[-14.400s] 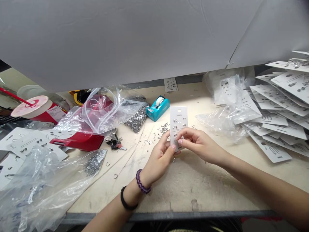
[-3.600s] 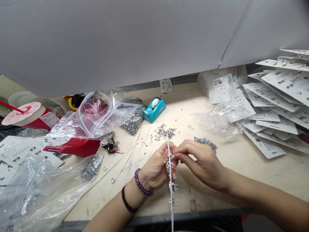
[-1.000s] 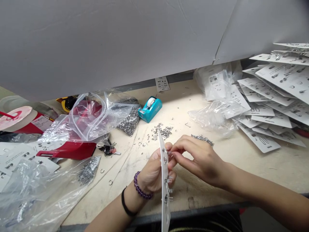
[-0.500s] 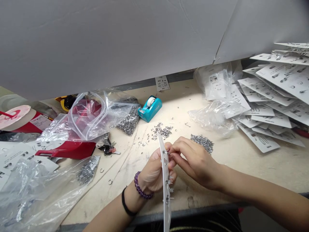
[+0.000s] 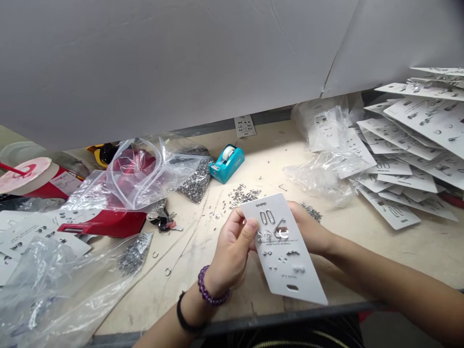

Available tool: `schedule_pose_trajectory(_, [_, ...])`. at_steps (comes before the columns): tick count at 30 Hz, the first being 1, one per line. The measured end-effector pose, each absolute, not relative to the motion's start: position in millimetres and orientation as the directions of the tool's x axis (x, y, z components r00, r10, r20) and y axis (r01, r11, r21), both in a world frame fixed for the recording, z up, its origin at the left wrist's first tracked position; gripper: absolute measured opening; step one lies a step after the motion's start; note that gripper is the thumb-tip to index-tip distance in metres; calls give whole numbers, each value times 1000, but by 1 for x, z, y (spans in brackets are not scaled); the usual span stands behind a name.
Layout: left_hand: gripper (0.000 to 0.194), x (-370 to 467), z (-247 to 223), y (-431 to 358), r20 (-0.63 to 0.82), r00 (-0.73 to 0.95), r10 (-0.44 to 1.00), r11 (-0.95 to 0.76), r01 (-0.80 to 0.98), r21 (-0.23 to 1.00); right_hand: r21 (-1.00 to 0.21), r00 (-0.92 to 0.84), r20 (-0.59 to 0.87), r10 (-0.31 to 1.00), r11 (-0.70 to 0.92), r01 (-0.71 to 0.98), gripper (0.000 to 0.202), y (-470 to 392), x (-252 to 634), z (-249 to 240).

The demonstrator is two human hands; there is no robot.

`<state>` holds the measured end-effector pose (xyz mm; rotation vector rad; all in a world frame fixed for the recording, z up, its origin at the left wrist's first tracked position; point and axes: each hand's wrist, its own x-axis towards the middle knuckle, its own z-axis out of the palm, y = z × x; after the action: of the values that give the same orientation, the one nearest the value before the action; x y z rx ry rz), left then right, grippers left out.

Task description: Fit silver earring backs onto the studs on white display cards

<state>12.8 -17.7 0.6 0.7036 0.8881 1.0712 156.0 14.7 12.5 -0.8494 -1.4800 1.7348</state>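
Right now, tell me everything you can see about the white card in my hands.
The white card is a flat, stiff-looking sheet with rounded corners, faint printing and a slot near its close end. Small silvery earrings and hoops sit in rows on its face. It is tilted face up above the table. The left hand pinches its left edge, thumb on top; the right hand supports it from behind.

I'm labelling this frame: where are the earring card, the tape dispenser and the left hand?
earring card (image 5: 286, 261), head view, bare middle of its face.
tape dispenser (image 5: 229, 166), head view, teal side.
left hand (image 5: 232, 249), head view, back of hand.

White earring card (image 5: 286, 261), face-up, tilted
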Motion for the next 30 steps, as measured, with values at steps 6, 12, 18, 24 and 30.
schedule_pose_trajectory(6, [24, 8, -4, -18, -233, 232, 944, 308, -373, 875, -933, -624, -186, 759, -335, -129, 22, 20, 155, 13])
schedule_pose_trajectory(12, [20, 5, -4, -14, -141, 65, 988, 154, -263, 952, -931, -595, -223, 772, -349, -104, 26, 29, 165, 5])
schedule_pose_trajectory(18, [28, -3, -5, 7, -204, -199, 958, 127, -342, 931, -944, -569, -38, 821, -217, -249, 46, 33, 163, -15])
schedule_pose_trajectory(24, [29, -2, 0, 14, -251, -173, 952, 154, -437, 886, -962, -312, 243, 919, 270, 44, 39, 14, 148, -40])
schedule_pose_trajectory(30, [29, -1, 4, 8, -274, -136, 952, 178, -480, 859, -919, -333, 321, 886, 377, 118, 37, 12, 152, -40])
